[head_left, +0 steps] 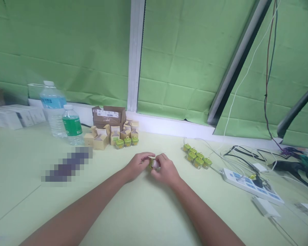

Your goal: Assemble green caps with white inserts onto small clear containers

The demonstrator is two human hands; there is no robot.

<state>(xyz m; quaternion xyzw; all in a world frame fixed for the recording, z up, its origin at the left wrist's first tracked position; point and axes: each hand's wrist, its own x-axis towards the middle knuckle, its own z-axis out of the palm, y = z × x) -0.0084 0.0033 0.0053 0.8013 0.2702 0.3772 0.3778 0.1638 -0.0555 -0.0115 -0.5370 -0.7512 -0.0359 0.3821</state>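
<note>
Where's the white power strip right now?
In the head view, the white power strip lies at right on the table, right of the cluster of green-lidded containers, with a white adapter just on its near side.

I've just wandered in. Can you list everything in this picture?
Table: one, pale green, foreground
Blinds: several, green, background
Posts: at least two, greyish, between blinds
Bottles: two, clear, blue and green labels, back left
White boxes: several, far left
Brown carton: one, right of bottles
Small cartons: several, tan, beside brown carton
Power strip: one, white, right
Green-lidded tubs: nine; six left of strip, three by small cartons
Cables: several, mixed colours, right
Adapter: one, white, below strip
Pixelated patch: one, dark, left; unreadable
Small item: one, green and white, at hands, partly hidden
Left hand: one, bare, centre
Right hand: one, bare, centre, gripping small item
</note>
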